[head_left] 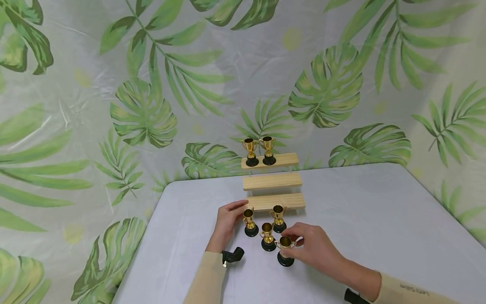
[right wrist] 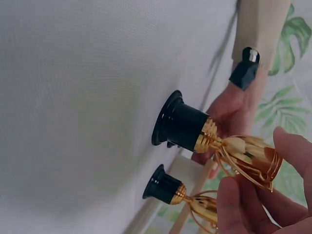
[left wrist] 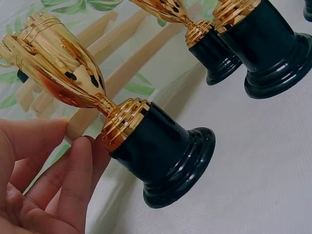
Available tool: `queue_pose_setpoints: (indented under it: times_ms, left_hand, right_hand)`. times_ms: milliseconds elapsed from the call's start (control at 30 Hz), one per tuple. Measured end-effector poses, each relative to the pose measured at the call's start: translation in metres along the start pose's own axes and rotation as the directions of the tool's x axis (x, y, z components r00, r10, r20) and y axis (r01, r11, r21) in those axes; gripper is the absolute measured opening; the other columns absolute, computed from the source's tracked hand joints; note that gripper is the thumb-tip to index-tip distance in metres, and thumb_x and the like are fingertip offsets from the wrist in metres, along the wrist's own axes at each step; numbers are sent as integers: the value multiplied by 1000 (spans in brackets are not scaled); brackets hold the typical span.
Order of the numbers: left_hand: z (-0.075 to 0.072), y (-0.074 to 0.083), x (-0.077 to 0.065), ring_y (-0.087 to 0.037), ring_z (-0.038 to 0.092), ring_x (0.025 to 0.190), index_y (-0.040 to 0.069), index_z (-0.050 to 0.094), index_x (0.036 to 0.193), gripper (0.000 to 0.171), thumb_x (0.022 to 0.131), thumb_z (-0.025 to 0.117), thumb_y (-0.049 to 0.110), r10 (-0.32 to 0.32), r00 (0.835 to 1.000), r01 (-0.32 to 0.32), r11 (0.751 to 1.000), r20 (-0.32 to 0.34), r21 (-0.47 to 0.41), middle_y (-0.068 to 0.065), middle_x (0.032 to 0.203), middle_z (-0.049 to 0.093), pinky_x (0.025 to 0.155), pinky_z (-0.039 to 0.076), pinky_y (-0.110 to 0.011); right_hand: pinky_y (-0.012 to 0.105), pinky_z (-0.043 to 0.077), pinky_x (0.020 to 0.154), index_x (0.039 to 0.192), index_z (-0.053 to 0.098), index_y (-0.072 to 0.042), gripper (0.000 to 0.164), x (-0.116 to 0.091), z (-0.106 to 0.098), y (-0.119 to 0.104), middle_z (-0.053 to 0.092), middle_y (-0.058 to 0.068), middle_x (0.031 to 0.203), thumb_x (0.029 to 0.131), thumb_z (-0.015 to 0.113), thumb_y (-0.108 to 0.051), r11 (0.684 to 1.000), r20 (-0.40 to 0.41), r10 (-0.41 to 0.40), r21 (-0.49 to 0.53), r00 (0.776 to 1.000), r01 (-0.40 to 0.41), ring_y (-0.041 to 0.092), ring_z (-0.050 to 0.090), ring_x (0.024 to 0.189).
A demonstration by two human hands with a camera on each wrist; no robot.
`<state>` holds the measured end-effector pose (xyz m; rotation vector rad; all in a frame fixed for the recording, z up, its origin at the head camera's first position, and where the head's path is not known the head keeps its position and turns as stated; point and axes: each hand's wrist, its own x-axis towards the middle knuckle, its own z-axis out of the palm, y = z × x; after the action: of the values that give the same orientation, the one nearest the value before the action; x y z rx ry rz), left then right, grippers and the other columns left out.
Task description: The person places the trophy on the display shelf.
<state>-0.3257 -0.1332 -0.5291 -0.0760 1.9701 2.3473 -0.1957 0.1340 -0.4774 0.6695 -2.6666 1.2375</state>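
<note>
My right hand [head_left: 317, 247] holds a small gold trophy cup [right wrist: 243, 151] with a black base by its bowl, thumb on one side and fingers on the other. The cup is upright, close over the white table. Three like trophies [head_left: 267, 238] stand just beyond and to the left of it. My left hand [head_left: 227, 219] pinches the left end of the lowest plank [head_left: 276, 202] of a three-step wooden stand between thumb and fingers. Right in front of those fingers stands the leftmost trophy [left wrist: 161, 156], partly covering them in the left wrist view.
Two more gold trophies [head_left: 268, 150] stand side by side on the left part of the stand's top plank [head_left: 288, 159]. The middle plank [head_left: 272, 181] lies below it. A leaf-patterned sheet [head_left: 262, 67] hangs behind the white table [head_left: 364, 211]. Black devices are strapped to both wrists.
</note>
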Motion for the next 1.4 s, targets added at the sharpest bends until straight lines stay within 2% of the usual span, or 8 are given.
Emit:
queue_pose_setpoints:
  times_ms: [300, 533, 933, 1167, 1400]
  left_hand:
    - [0, -3, 3, -16, 69, 102, 1, 75, 116, 27, 89, 73, 3, 10, 1000, -10, 1000, -14, 9, -11, 119, 71, 82, 56, -27]
    - [0, -3, 3, -17, 68, 104, 1, 75, 116, 26, 90, 72, 3, 17, 1000, -16, 1000, -21, 19, -11, 120, 71, 83, 56, -27]
    - [0, -3, 4, -13, 69, 99, -4, 71, 120, 30, 91, 72, 3, 16, 1000, -16, 1000, -4, 15, -14, 122, 70, 83, 57, -28]
    - [1, -3, 3, -15, 70, 99, 0, 74, 116, 27, 89, 74, 3, 5, 1000, -5, 1000, -14, 10, -12, 119, 71, 82, 57, -27]
    - [-1, -4, 4, -17, 70, 99, 2, 77, 113, 24, 89, 74, 3, 12, 1000, -11, 1000, -22, 20, -12, 116, 72, 80, 57, -28]
  right_hand:
    - [23, 57, 68, 101, 77, -18, 30, 0, 7, 2, 65, -18, 90, 75, 90, -24, 1000, -35, 3, 16, 999, -3, 7, 64, 80]
    - [22, 56, 67, 101, 78, -12, 30, -1, 10, 4, 63, -18, 85, 74, 90, -16, 1000, -72, -8, 11, 997, 9, 2, 62, 76]
    - [22, 53, 63, 98, 79, -17, 28, 0, 11, 4, 61, -20, 80, 73, 91, -17, 998, -95, -49, -52, 994, 44, -2, 57, 69]
    - [23, 53, 63, 100, 79, -15, 28, -1, 7, 5, 61, -21, 81, 75, 90, -20, 996, -76, -60, -76, 995, 54, -3, 57, 69]
    - [22, 52, 62, 99, 78, -17, 27, -2, 2, 4, 61, -20, 82, 75, 90, -20, 994, -88, -69, -92, 994, 61, -3, 56, 69]
